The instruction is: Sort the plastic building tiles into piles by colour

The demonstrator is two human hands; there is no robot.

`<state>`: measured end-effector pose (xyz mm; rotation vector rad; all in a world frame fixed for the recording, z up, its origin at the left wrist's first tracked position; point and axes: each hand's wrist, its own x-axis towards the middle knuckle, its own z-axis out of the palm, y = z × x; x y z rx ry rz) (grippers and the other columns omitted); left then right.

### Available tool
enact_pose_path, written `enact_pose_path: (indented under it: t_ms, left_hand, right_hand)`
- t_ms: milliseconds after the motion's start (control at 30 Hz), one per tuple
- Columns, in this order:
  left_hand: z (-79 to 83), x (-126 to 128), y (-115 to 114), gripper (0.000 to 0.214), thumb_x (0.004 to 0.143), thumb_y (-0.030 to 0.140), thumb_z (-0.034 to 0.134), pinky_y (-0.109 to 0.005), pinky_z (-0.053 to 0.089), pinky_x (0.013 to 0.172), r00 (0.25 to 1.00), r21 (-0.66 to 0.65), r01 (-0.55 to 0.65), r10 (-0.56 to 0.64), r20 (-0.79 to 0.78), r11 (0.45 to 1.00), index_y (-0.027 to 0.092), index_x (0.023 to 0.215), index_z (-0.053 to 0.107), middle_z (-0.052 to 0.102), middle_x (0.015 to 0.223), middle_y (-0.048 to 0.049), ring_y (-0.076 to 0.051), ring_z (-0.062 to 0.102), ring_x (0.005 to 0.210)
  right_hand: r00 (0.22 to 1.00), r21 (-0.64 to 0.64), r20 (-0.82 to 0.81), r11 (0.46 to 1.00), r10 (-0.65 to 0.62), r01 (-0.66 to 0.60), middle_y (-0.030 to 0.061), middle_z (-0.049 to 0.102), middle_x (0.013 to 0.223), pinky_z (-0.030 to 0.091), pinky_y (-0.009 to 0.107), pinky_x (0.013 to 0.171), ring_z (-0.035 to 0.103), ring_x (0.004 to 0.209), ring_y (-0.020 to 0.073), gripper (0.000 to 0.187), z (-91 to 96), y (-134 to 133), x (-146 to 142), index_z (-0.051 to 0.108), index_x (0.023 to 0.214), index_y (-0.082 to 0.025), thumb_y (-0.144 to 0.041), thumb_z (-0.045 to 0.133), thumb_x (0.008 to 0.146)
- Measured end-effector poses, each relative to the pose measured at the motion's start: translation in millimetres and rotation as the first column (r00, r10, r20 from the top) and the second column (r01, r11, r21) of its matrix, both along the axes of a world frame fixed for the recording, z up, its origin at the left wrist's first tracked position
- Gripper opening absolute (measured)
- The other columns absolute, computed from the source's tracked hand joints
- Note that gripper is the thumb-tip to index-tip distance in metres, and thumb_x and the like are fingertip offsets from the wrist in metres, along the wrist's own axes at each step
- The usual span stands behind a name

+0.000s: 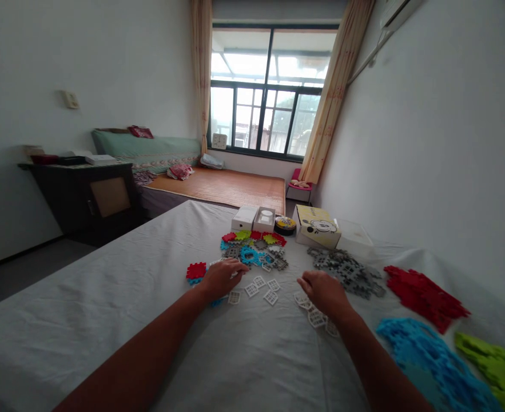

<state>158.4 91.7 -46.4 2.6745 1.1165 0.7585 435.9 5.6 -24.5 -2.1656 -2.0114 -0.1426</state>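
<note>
My left hand (224,278) is low over the cloth at the left of the mixed pile, its fingers curled; what they hold, if anything, is hidden. Beside it lie a red square building tile (196,270) with notched edges and a small white window-lattice piece (234,297). Several more white lattice pieces (271,297) lie flat between my hands. On the right, my right hand (324,290) is closed above a loose group of white lattice pieces (317,318). Its fingertips are bunched, and I cannot make out anything in them.
A mixed pile of coloured tiles (250,254) lies ahead. Grey tiles (349,273), red tiles (424,293), blue tiles (428,355) and green tiles (494,366) lie rightward. White boxes (244,218), a round tin (285,224), a yellow cartoon box (318,226) and a clear bin (355,236) stand behind.
</note>
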Motion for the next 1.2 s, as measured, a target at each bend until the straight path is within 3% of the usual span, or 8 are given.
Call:
enact_pose_path:
  t_ms: [133,233,333,467,567,833,1033,1200]
  left_hand:
    - [-1.0,2,0,0.024,0.087,0.022,0.049,-0.024,0.047,0.080,1.000,0.006,0.002,-0.002,-0.014,1.000,0.029,0.099,0.069,0.070,0.095,0.0019,-0.015,0.063,0.088]
    - [-0.2,3,-2,0.023,0.086,0.022,0.050,-0.024,0.047,0.080,1.000,-0.007,0.004,-0.004,-0.024,1.000,0.028,0.098,0.069,0.070,0.096,0.0013,-0.015,0.063,0.088]
    - [1.1,2,-2,0.023,0.087,0.023,0.050,-0.024,0.047,0.081,1.000,-0.017,-0.003,0.003,-0.005,1.000,0.028,0.098,0.069,0.070,0.097,0.0006,-0.015,0.063,0.090]
    - [0.2,2,-2,0.024,0.087,0.023,0.049,-0.024,0.047,0.081,1.000,-0.014,0.003,-0.003,0.007,1.000,0.028,0.098,0.069,0.070,0.095,0.0008,-0.015,0.062,0.089]
    - [-1.5,2,-1,0.023,0.086,0.022,0.049,-0.024,0.046,0.082,1.000,-0.002,0.016,-0.016,0.004,1.000,0.028,0.097,0.069,0.070,0.093,0.0005,-0.015,0.062,0.089]
    - [-1.7,1,0,0.024,0.086,0.021,0.049,-0.024,0.047,0.081,1.000,0.000,0.010,-0.010,-0.005,1.000,0.028,0.098,0.069,0.070,0.096,0.0011,-0.016,0.062,0.090]
    - [-4.1,2,0,0.023,0.087,0.023,0.049,-0.024,0.047,0.082,0.999,-0.009,0.033,-0.033,-0.006,0.999,0.027,0.098,0.069,0.070,0.096,0.0000,-0.015,0.062,0.091]
    - [-3.1,0,0,0.024,0.086,0.022,0.049,-0.025,0.047,0.082,1.000,0.001,0.015,-0.015,0.004,1.000,0.028,0.097,0.069,0.070,0.095,0.0002,-0.016,0.062,0.091]
  right_hand:
    - [0.996,0.102,-0.008,0.990,0.094,-0.093,0.0067,0.067,0.103,0.040,0.031,0.082,0.055,0.101,0.0211,0.022,-4.7,1,-3,0.068,0.098,-0.025,-0.033,0.049,0.091]
    - [0.943,0.059,-0.094,0.947,0.319,-0.315,0.0025,0.064,0.119,0.039,0.031,0.089,0.051,0.110,0.0194,0.031,-15.3,3,-22,0.060,0.118,-0.029,-0.022,0.048,0.090]
    - [0.909,-0.004,-0.100,0.914,0.404,-0.407,-0.0006,0.063,0.123,0.038,0.033,0.089,0.048,0.114,0.0205,0.034,-21.7,3,-37,0.057,0.122,-0.034,-0.022,0.047,0.091]
    - [0.920,0.019,-0.005,0.920,0.392,-0.392,0.0015,0.070,0.103,0.036,0.033,0.086,0.051,0.106,0.0215,0.019,-21.6,2,-44,0.065,0.101,-0.028,-0.027,0.050,0.090]
    - [0.927,0.052,0.040,0.926,0.373,-0.375,0.0036,0.070,0.098,0.034,0.033,0.085,0.054,0.100,0.0206,0.019,-17.9,2,-42,0.065,0.100,-0.025,-0.022,0.048,0.090]
    - [0.998,0.128,0.044,0.991,0.042,-0.048,0.0066,0.067,0.096,0.036,0.035,0.081,0.053,0.099,0.0241,0.016,-1.5,-2,-3,0.066,0.089,-0.022,-0.023,0.051,0.085]
    - [0.930,0.048,-0.158,0.943,0.332,-0.329,0.0037,0.065,0.107,0.040,0.030,0.087,0.053,0.105,0.0200,0.022,-17.6,-1,-35,0.066,0.104,-0.027,-0.035,0.056,0.087]
    - [0.912,0.022,-0.249,0.944,0.325,-0.330,0.0045,0.066,0.102,0.042,0.028,0.084,0.055,0.099,0.0199,0.021,-26.6,-5,-59,0.064,0.097,-0.022,-0.029,0.066,0.077]
